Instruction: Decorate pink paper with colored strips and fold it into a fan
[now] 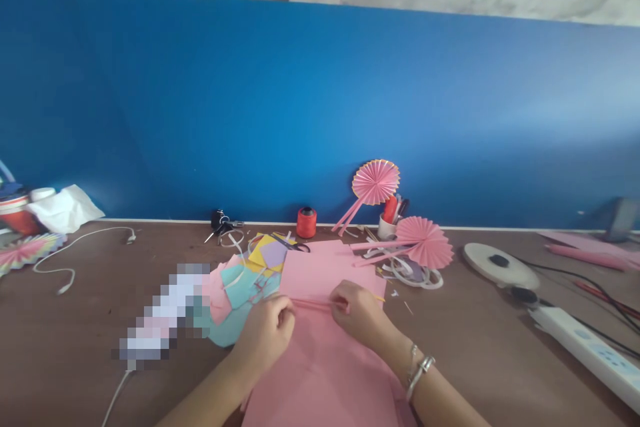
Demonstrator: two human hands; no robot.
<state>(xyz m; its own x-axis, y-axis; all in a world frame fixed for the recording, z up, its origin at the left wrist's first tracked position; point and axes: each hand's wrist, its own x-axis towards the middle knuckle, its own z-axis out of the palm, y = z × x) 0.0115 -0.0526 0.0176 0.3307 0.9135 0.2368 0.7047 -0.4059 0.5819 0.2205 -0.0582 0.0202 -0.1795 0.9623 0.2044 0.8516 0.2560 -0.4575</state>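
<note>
Between my two hands stretches a narrow folded strip of pink paper (313,305), lying over a stack of pink paper sheets (325,373). My left hand (267,325) is closed at the strip's left end, its fingertips partly hidden. Curled fingers of my right hand (354,307) grip the strip's right end; a silver bracelet circles that wrist. Just beyond the hands is another pink sheet (320,267). Past my right hand rests a round pleated pink paper fan (425,242) with two paper handles, and a second fan (376,181) with yellow edging leans against the blue panel.
Colored paper pieces (237,287) and scissors (297,247) lie left of the sheets. A red thread spool (307,223), keys (220,223) and a pen cup (387,227) stand along the back. At right are a white disc-shaped device (495,267) and a power strip (590,347).
</note>
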